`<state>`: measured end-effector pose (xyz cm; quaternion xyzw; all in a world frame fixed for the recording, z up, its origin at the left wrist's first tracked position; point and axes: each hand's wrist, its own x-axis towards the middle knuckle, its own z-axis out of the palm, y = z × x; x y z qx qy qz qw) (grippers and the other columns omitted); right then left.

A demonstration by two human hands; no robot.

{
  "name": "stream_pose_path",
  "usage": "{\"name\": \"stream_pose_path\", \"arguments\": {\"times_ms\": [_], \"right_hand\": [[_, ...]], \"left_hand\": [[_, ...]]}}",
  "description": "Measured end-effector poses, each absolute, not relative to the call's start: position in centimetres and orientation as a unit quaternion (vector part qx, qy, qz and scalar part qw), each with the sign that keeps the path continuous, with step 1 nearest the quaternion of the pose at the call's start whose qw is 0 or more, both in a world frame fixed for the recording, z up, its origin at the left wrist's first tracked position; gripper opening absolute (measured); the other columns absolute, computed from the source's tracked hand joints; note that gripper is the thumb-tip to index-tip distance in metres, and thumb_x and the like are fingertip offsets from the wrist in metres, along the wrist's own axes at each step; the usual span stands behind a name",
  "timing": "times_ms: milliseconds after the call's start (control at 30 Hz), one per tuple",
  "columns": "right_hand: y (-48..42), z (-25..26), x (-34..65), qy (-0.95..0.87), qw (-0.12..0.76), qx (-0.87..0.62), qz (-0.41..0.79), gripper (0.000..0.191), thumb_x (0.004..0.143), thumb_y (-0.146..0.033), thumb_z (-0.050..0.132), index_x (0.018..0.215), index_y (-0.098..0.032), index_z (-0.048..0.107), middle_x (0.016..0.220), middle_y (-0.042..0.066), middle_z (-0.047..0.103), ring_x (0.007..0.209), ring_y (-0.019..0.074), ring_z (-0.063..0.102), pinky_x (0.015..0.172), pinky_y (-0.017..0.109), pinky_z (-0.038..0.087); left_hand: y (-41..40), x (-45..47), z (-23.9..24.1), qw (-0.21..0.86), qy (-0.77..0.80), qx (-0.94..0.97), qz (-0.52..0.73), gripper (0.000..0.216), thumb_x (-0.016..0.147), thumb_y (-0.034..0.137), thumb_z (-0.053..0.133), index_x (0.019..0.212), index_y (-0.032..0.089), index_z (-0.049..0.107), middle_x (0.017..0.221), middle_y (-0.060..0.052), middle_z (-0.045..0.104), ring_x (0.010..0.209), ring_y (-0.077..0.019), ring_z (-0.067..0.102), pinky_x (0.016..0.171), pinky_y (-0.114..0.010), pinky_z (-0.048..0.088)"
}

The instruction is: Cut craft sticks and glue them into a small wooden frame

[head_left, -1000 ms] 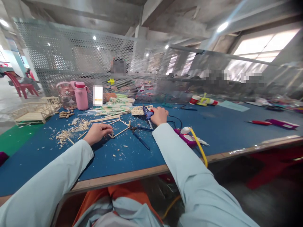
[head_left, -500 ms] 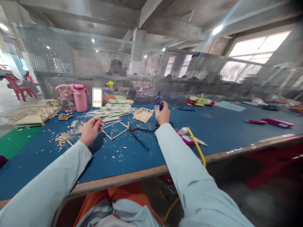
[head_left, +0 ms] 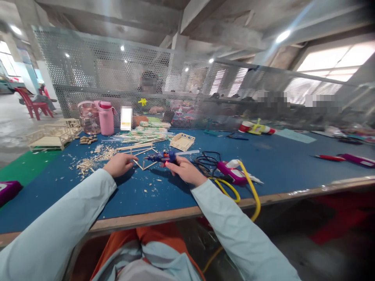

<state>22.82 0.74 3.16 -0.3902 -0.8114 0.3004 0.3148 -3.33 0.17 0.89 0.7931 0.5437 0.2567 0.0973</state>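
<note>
Nearest me ran the wooden edge of the blue table [head_left: 140, 207], with both pale-blue sleeves reaching over it. I had the right hand [head_left: 186, 171] wrapped around a blue glue gun [head_left: 161, 157], its body just beyond the fingers and its nozzle pointing left. A translucent glue stick [head_left: 189, 152] jutted from its rear, toward the right. Beside that wrist lay a purple power strip [head_left: 232, 172] and a looped yellow cable [head_left: 254, 197].

The left hand [head_left: 118, 164] was low over the table, fingers bent and tips close together; whether they pinched a stick I could not tell. The thin wooden frame [head_left: 143, 165] lay between the two hands, its left side at the left fingertips and its right part under the gun; I could not judge whether the nozzle touched it.

Left of the left hand were scattered wood scraps [head_left: 95, 158]. Farther off sat a small wooden tray [head_left: 183, 142], then bundled sticks [head_left: 146, 135], a pink bottle [head_left: 106, 121] and the perforated metal screen [head_left: 111, 68].
</note>
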Motion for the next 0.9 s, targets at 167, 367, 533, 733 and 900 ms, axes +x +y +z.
{"name": "stream_pose_path", "arguments": {"times_ms": [167,367,533,733,900], "right_hand": [[1.1,1.9,22.7,-0.804,0.362,-0.402,0.245,0.037,0.081,-0.044,0.044,0.089,-0.014,0.064,0.059,0.002,0.059,0.055,0.0140,0.054,0.058,0.026,0.044],[1.0,1.7,22.3,-0.805,0.458,-0.376,-0.035,0.038,0.075,-0.023,0.053,0.113,-0.017,0.056,0.113,0.010,0.059,0.106,0.0224,0.053,0.091,0.036,0.039],[0.3,2.6,21.8,-0.797,0.466,-0.359,-0.138,0.042,0.072,-0.013,0.052,0.113,-0.020,0.056,0.116,0.010,0.057,0.108,0.0229,0.051,0.091,0.038,0.039],[-0.7,3.0,20.5,-0.789,0.510,-0.323,-0.115,0.049,0.075,-0.011,0.047,0.121,-0.024,0.050,0.117,0.007,0.055,0.112,0.0218,0.049,0.095,0.039,0.038],[-0.5,3.5,20.3,-0.789,0.512,-0.317,-0.124,0.042,0.076,-0.013,0.048,0.117,-0.022,0.053,0.117,0.008,0.055,0.112,0.0216,0.048,0.097,0.038,0.036]], "left_hand": [[0.4,-2.2,0.7,0.070,0.524,0.816,0.234,0.033,0.072,0.024,0.045,0.095,0.023,0.068,0.087,-0.006,0.068,0.077,-0.0194,0.059,0.069,-0.025,0.039],[-1.2,-2.3,2.9,0.072,0.646,0.600,0.467,0.026,0.069,0.029,0.046,0.086,0.016,0.062,0.051,0.002,0.051,0.048,-0.0130,0.044,0.049,-0.023,0.033],[-2.3,-0.7,3.1,0.218,0.573,0.646,0.455,0.025,0.070,0.033,0.049,0.082,0.015,0.060,0.047,0.006,0.040,0.042,-0.0091,0.033,0.042,-0.021,0.025],[-3.5,3.3,1.6,0.257,0.451,0.752,0.406,0.040,0.068,0.039,0.060,0.099,0.016,0.059,0.052,0.004,0.047,0.051,-0.0120,0.044,0.051,-0.023,0.034],[-3.8,4.0,1.2,0.265,0.448,0.749,0.410,0.028,0.072,0.034,0.053,0.093,0.016,0.059,0.057,0.001,0.053,0.056,-0.0130,0.048,0.053,-0.023,0.037]]}}
